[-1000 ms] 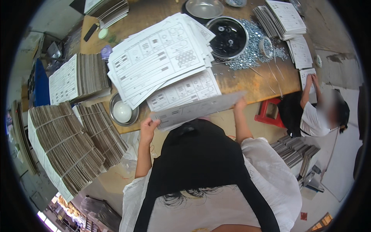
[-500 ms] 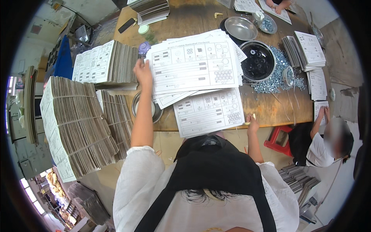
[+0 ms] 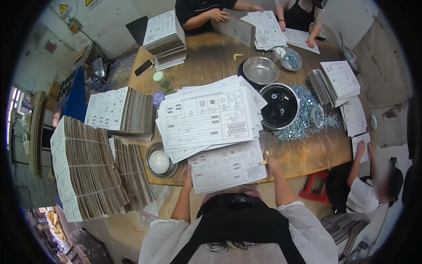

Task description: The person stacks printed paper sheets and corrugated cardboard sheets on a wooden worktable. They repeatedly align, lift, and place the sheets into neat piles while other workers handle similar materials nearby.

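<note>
A white printed card (image 3: pixel 228 176) with black part diagrams lies at the table's front edge, partly under a fanned pile of similar cards (image 3: pixel 189 124). My left hand (image 3: pixel 187 177) holds its left edge, with some fingers hidden. At the right edge my right hand (image 3: pixel 273 165) grips it, a yellowish cover (image 3: pixel 263 162) on one digit. Right of the pile sits a black-looking metal bowl (image 3: pixel 279 106) with dark round parts. Loose small metal parts (image 3: pixel 288 133) are spread around that bowl.
Tall strapped card stacks (image 3: pixel 92 169) stand at my left, beside a metal bowl (image 3: pixel 149 169) holding a white ball (image 3: pixel 159 162). A steel dish (image 3: pixel 260 70) and more card stacks (image 3: pixel 336 83) lie beyond. Co-workers handle cards at the far side and right; a red stool (image 3: pixel 314 187) stands right.
My left hand has come from the pile's upper left down to the front card's left edge. My right hand now meets its right edge. The view has shifted, showing more of the far side.
</note>
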### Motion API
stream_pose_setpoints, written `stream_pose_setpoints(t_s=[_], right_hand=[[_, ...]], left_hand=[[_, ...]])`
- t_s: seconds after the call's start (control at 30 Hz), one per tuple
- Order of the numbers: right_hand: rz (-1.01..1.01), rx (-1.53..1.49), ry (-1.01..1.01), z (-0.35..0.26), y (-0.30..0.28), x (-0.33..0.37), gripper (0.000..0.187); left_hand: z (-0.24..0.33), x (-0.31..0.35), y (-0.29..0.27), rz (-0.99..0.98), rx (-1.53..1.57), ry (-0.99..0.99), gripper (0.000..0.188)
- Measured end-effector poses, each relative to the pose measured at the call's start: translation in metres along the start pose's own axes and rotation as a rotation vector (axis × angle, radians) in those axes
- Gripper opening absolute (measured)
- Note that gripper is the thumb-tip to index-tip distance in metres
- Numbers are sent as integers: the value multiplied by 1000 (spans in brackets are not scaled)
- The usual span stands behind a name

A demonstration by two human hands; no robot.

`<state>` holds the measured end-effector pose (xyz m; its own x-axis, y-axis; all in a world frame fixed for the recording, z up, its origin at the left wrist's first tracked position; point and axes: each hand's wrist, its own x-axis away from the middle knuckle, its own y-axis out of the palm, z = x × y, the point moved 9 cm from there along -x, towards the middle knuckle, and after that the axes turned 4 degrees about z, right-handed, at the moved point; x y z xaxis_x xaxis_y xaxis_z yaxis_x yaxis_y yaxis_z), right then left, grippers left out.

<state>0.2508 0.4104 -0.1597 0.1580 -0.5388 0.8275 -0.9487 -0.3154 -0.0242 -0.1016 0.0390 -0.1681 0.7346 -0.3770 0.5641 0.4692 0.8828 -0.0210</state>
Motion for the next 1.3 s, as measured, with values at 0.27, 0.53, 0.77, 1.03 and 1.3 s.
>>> stream_pose_setpoints(t_s=[0.27,0.53,0.77,1.03,1.3], right_hand=[[-110,313,-63,0,-5,-22,36],[-139,-101,-112,-9,-179,5,32],[556,-766,-644,-91,-465,109,26],[746,-819,-655,-13,-550,206,21],[876,-943,-362,91,-535,216,22]], left_hand=[[2,27,27,-185,86,-337,64],[-43,127,124,-218,364,-299,52],[-14,156,445,-537,306,-531,55],[-63,210,734,-886,259,-522,61],[-123,226,789,-760,204,-655,73]])
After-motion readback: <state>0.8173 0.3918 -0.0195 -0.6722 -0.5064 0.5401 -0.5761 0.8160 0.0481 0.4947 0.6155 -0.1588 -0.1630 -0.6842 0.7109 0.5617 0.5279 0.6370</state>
